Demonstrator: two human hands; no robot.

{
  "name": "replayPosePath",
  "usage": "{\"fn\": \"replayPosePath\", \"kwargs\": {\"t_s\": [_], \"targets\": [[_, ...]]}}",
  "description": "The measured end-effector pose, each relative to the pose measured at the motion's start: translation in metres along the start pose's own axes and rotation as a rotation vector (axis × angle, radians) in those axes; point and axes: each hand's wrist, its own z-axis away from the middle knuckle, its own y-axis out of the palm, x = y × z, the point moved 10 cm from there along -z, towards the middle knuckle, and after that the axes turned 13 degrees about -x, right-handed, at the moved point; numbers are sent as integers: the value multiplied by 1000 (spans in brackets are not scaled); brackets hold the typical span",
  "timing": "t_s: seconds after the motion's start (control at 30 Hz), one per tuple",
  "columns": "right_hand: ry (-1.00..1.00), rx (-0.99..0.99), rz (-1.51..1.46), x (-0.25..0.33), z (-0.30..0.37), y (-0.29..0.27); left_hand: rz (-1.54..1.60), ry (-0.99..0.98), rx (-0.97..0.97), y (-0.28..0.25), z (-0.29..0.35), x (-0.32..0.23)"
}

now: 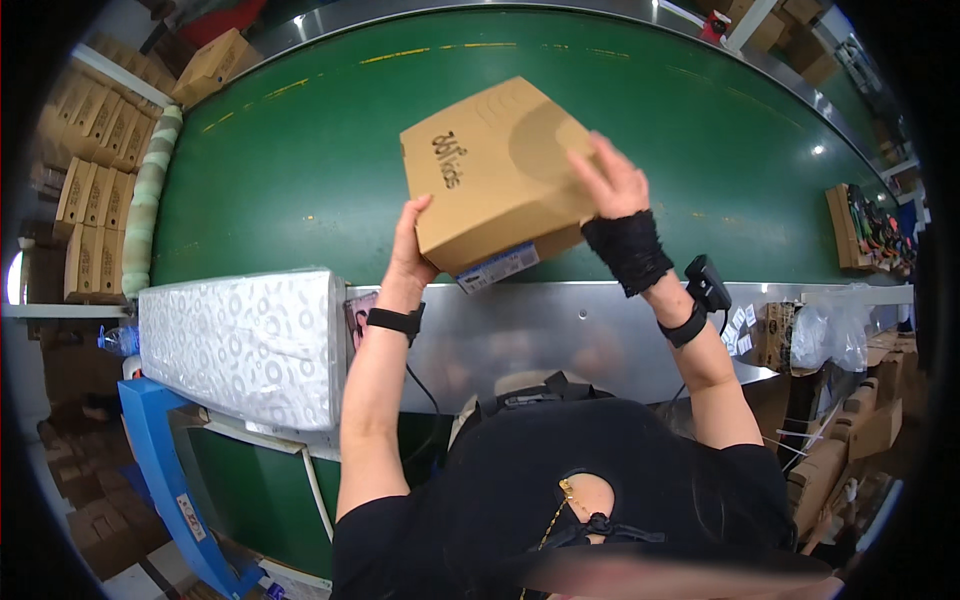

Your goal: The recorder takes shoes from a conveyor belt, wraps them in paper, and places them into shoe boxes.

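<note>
A closed brown cardboard box (495,165) with dark print on its top is held tilted over the near edge of the green conveyor belt. My left hand (410,243) grips its near left corner, thumb up at the top edge and fingers partly hidden underneath. At the box's right side is my right hand (618,180), in a black fingerless cuff, its fingers apart, slightly blurred and overlapping the edge. Whether they press on the cardboard I cannot tell. A blue and white label (498,268) shows on the box's near side.
The green belt (300,170) runs across ahead of me, with a metal ledge (520,335) on my side. A plastic-wrapped patterned white block (240,345) stands at left beside a blue frame (180,480). Stacked boxes (95,200) line the far left; a filled carton (865,230) lies right.
</note>
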Motion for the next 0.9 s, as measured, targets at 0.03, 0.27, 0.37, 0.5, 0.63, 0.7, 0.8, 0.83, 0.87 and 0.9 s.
{"fn": "replayPosePath", "kwargs": {"t_s": [0.03, 0.27, 0.37, 0.5, 0.63, 0.7, 0.8, 0.83, 0.87, 0.9], "targets": [[-1, -93, 10, 0, -13, -21, 33, -24, -33, 7, 18, -9], [155, -3, -108, -67, 65, -3, 236, 170, 43, -21, 113, -89], [334, 301, 67, -114, 171, 33, 320, 324, -61, -54, 162, -110], [590, 490, 356, -163, 266, 16, 467, 479, -198, -127, 226, -106], [529, 321, 377, -162, 282, -16, 665, 557, -577, -222, 301, -67], [519, 271, 389, -160, 284, -18, 824, 764, -686, -267, 339, -48], [519, 240, 402, -158, 279, -17, 1000, 887, -1004, -346, 358, 1], [534, 243, 401, -162, 281, -14, 1063, 786, -1049, -358, 347, 18], [548, 248, 400, -164, 283, -11, 1123, 682, -1094, -363, 336, 32], [549, 244, 404, -164, 283, -10, 939, 716, -1019, -352, 327, 25]]}}
